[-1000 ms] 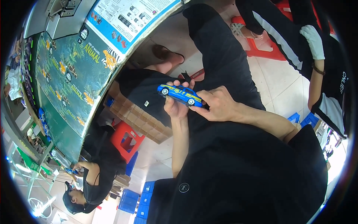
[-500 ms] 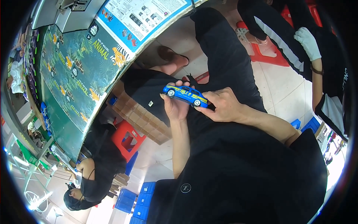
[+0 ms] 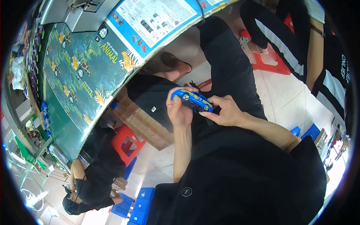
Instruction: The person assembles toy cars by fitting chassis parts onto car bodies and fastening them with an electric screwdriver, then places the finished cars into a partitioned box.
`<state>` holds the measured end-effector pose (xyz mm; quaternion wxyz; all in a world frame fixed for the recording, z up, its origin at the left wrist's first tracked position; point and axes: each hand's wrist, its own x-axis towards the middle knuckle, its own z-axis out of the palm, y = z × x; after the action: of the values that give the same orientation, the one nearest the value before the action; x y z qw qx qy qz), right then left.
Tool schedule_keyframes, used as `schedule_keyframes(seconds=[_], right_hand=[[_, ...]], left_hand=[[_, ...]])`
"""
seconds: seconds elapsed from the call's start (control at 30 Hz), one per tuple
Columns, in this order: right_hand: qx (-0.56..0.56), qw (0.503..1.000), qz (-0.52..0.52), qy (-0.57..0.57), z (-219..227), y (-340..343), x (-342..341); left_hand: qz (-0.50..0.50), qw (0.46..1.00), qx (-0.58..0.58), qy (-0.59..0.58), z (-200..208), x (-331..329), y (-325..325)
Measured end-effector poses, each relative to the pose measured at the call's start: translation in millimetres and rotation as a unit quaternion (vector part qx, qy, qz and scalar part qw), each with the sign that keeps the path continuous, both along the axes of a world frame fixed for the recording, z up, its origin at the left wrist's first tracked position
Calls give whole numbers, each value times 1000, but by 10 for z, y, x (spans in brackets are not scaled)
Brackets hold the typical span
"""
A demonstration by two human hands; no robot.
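Observation:
A blue toy car (image 3: 193, 98) with yellow stripes and silver wheels is held above my lap, between both hands. My left hand (image 3: 180, 112) wraps round its left end, fingers along the far side and thumb on the near side. At the other end, my right hand (image 3: 228, 111) pinches the car between thumb and fingers. The car is tilted, with its right end lower and part of its dark underside showing. My left palm and fingers hide some of the body.
A green worktable (image 3: 62, 112) with printed sheets lies at the left, a metal device (image 3: 84, 17) on its far part. Below stands a divided cardboard box (image 3: 146, 125) near a red stool (image 3: 127, 142). Blue bins (image 3: 142, 204) sit at lower left. Co-workers sit at left and right.
The car has rolled and tilted in my hands, showing more of its underside. My left fingers have closed further over its end. The right co-worker's gloved hand has moved farther away.

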<state>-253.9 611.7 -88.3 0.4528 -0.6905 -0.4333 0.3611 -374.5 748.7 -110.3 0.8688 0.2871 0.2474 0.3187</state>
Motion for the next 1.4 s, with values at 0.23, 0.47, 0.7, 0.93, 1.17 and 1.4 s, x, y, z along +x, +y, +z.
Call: schedule_keyframes(seconds=[0.23,0.47,0.7,0.93,1.17,1.4], right_hand=[[-93,989,22,111,-3,129,-75],[-126,955,-7,268,-225,5,114],[-56,965,104,233,-501,199,140],[-30,971,98,218,-148,207,-22],[-14,977,59,202,-9,329,-208],[-17,977,-4,214,4,74,-87]], left_hand=[[33,992,-112,54,88,-96,14],[38,992,-11,117,-225,-28,-350],[49,972,189,133,-248,-58,-690],[13,944,251,212,-101,-234,-601],[-61,979,68,181,-20,-459,-439],[-99,978,82,165,-118,-214,-556]])
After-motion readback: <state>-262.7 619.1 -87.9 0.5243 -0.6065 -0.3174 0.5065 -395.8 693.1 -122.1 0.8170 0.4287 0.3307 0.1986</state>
